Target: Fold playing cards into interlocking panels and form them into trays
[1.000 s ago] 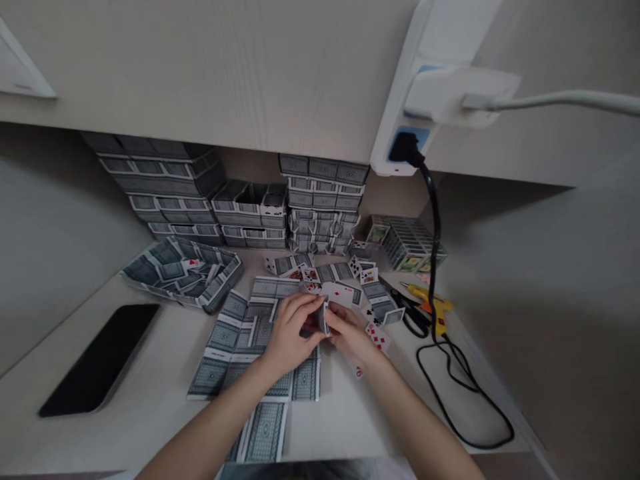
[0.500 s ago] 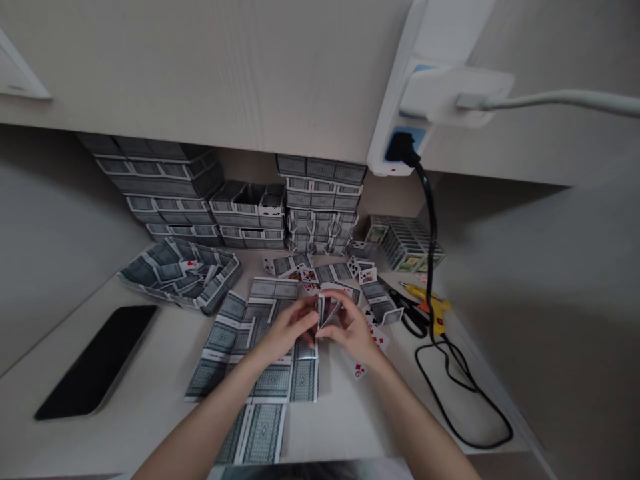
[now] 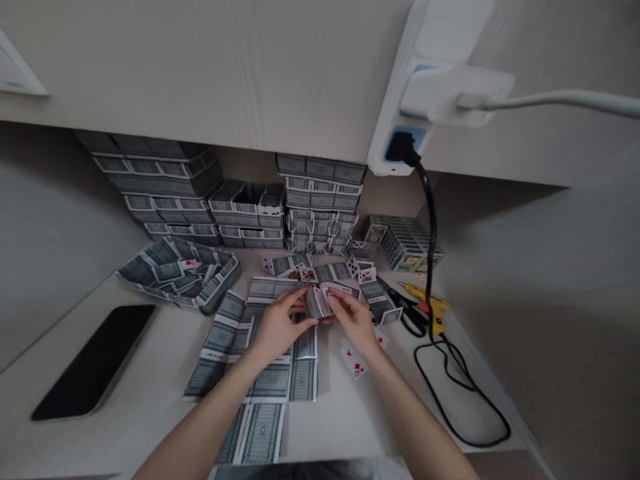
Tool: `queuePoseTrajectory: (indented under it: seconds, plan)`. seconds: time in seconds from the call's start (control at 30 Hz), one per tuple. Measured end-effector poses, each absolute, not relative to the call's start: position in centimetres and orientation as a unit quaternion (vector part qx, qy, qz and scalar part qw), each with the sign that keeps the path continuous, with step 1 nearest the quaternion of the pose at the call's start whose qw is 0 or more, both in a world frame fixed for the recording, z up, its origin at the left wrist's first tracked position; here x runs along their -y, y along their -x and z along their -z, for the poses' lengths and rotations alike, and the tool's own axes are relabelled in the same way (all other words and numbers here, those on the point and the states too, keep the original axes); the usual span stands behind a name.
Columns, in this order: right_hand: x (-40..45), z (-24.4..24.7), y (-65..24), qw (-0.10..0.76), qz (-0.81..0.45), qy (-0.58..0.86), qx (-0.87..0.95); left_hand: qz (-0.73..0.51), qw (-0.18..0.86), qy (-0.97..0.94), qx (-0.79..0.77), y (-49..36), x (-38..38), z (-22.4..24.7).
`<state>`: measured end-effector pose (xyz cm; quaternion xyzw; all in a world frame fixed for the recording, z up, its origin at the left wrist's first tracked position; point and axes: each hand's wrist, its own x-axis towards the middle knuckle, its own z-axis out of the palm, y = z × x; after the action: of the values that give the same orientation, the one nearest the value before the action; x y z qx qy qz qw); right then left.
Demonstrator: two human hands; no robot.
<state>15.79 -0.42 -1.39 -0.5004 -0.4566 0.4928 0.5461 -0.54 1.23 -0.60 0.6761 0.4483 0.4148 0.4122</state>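
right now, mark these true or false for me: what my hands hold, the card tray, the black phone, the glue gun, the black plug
1. The left hand and right hand are both on a folded card. True.
2. The card tray is piled with scissors. False: it holds loose cards.
3. The black phone lies inside the tray. False: the black phone lies on the table, outside the tray.
4. The yellow glue gun lies to the right of the scissors. True.
5. The black plug is out of the power strip. False: the black plug is in the power strip.
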Motion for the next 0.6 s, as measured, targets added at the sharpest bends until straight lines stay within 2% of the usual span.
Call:
queuePoseTrajectory:
  seconds: [0.2,0.6]
  plan:
    - [0.4,2.0,-15.5,0.535,-0.509,0.508,0.443,-0.38,0.25,-0.768,-0.452,0.6,-0.8,0.7]
    - [0.5,0.8,-15.5,0.545,-0.6,0.458,0.364,-0.373,0.191,-0.791,-0.445,0.7,-0.9,0.7]
